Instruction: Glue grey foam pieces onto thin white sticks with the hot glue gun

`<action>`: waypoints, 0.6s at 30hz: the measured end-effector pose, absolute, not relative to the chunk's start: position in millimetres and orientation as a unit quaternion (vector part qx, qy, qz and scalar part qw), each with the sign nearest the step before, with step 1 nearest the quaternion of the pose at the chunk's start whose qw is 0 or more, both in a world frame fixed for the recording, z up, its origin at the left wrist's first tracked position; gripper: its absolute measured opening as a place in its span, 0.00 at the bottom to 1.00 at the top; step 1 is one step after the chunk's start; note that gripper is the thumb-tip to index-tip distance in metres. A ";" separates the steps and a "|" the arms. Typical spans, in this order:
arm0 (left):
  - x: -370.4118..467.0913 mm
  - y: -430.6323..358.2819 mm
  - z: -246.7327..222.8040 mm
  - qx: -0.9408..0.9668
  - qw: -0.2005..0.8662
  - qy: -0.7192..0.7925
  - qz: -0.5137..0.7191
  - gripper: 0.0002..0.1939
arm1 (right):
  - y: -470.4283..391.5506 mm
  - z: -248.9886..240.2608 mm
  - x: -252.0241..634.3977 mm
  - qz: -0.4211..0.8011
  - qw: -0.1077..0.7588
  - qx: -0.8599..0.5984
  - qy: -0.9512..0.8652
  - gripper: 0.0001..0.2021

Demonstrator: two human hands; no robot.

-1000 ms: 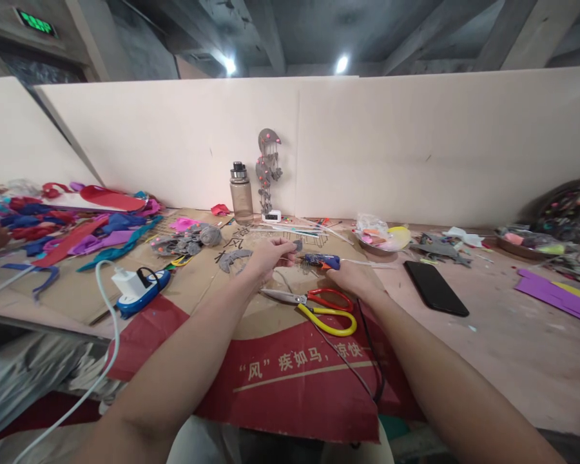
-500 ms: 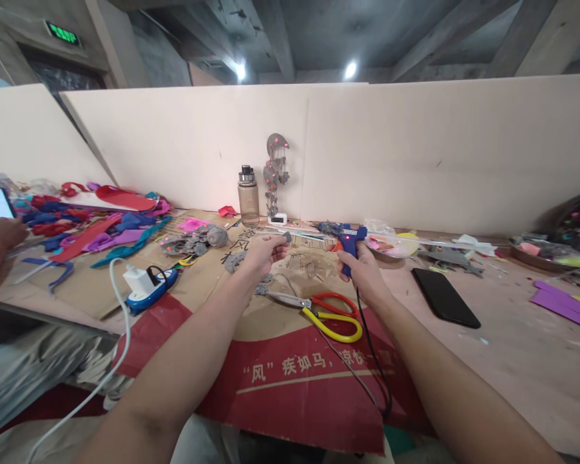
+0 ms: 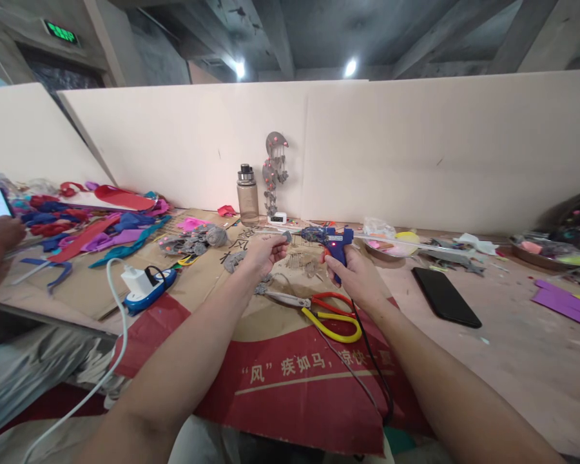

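Right hand [image 3: 360,276]: closed around blue glue gun [image 3: 338,240]; nozzle at 9 o'clock, just beside grey piece [image 3: 287,237] pinched in left hand [image 3: 267,255]. Piece likely light, soft: hold by rim. Gun likely rigid, nozzle hot: hold by handle. Scissors [image 3: 310,304] at 6 o'clock, phone [image 3: 445,298] at 4; elbow room between. Cardboard [image 3: 309,406] edge beyond scissors.

The person's left hand [image 3: 265,256] and right hand [image 3: 357,277] are bare. The left forearm [image 3: 188,348] and right forearm [image 3: 425,354] are uncovered too, narrowing toward the hands. Pale, off-white clothing [image 3: 193,441] covers the legs, partly visible along the bottom edge.
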State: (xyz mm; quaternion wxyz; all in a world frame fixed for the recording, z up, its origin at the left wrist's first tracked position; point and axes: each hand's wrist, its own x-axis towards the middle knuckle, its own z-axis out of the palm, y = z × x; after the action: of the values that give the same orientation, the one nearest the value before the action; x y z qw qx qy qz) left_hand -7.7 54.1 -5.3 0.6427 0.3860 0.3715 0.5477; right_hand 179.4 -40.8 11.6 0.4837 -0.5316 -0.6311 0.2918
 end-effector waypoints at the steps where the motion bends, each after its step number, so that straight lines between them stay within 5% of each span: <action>1: -7.6 53.9 -5.3 0.386 0.645 0.370 0.546 0.05 | -40.4 11.2 179.4 0.290 0.481 -0.531 -0.634 0.07; 18: -7.4 50.9 -3.9 0.396 0.658 0.349 0.538 0.04 | -33.5 2.5 182.8 0.224 0.456 -0.554 -0.660 0.10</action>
State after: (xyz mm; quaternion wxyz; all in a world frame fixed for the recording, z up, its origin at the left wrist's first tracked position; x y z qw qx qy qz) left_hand -7.4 50.9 -3.9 0.6578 0.3955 0.3487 0.5378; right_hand 182.8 -33.5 2.5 0.4555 -0.5535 -0.6602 0.2242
